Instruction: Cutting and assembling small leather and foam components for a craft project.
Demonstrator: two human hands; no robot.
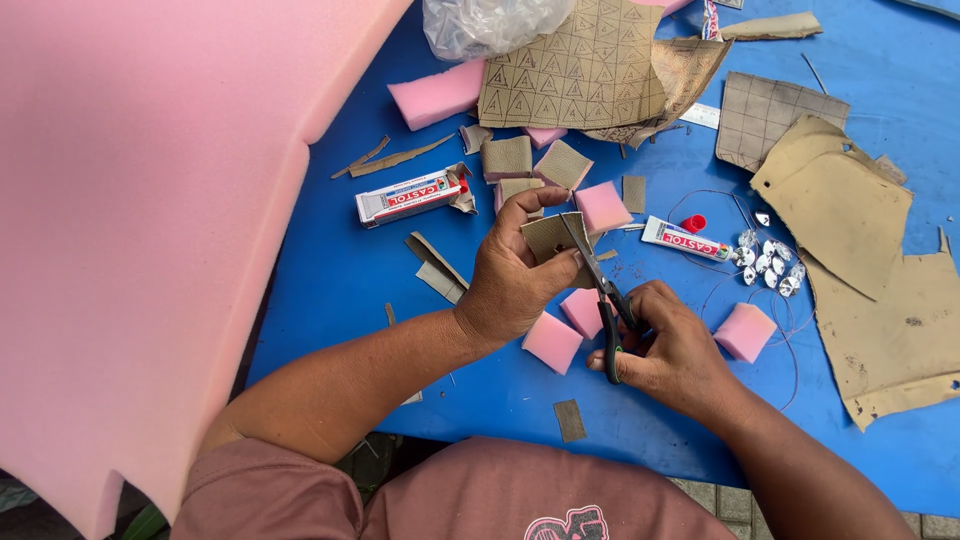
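Centrally: left hand (515, 280) grip pinching tan square (556, 238); right hand (672, 355) grip closed through scissors (600, 290) handles, blades meeting square's edge. Trimming step; steady hold needed next.

Big pink foam sheet (140, 230) hogs the left side of the blue tabletop (330, 270). There's a boxed glue tube (410, 195), a loose glue tube (685, 240), shiny gems (768, 262), a clear plastic bag (480, 25) and tan sheets (835, 205) too.
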